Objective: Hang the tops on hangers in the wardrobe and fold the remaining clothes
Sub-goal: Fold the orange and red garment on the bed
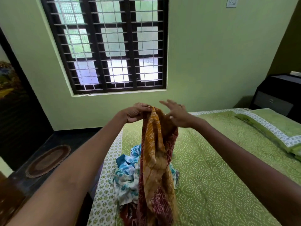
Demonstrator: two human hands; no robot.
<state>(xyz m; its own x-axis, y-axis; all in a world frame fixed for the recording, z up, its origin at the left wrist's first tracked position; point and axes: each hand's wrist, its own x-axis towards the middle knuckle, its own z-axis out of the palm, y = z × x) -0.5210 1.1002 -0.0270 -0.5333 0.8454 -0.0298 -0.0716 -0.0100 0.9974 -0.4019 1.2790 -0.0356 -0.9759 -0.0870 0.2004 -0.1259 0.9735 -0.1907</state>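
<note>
Mustard and dark red cotton hangs in front of you: it is a printed garment (154, 144) that your left hand (136, 112) lifts up over the bed (219, 168). Your left fingers are curled and pinch the top edge of the cloth, at about 12 o'clock from the middle of the view. From there the garment falls straight down, and its lower end reaches the pile of clothes (128, 173) at about 6 o'clock.

Your right hand (176, 114) is just beside the top of the garment, at 1 o'clock. Its fingers are spread and straight, and it grips nothing. It is blurred, so you cannot tell if the palm touches the cloth.

The pile has a blue and white flowered piece on its left side, partly behind the hanging garment. It lies near the left edge of the bed, on a green bedsheet with a white dotted pattern.

A folded green blanket (267, 132) with a white border lies at 3 o'clock, well apart from the pile. The barred window (112, 44) is at 11 o'clock in the green wall. An oval brown mat (48, 160) lies on the dark floor at 9 o'clock. A dark cabinet (276, 95) stands at 2 o'clock, beyond the bed.
</note>
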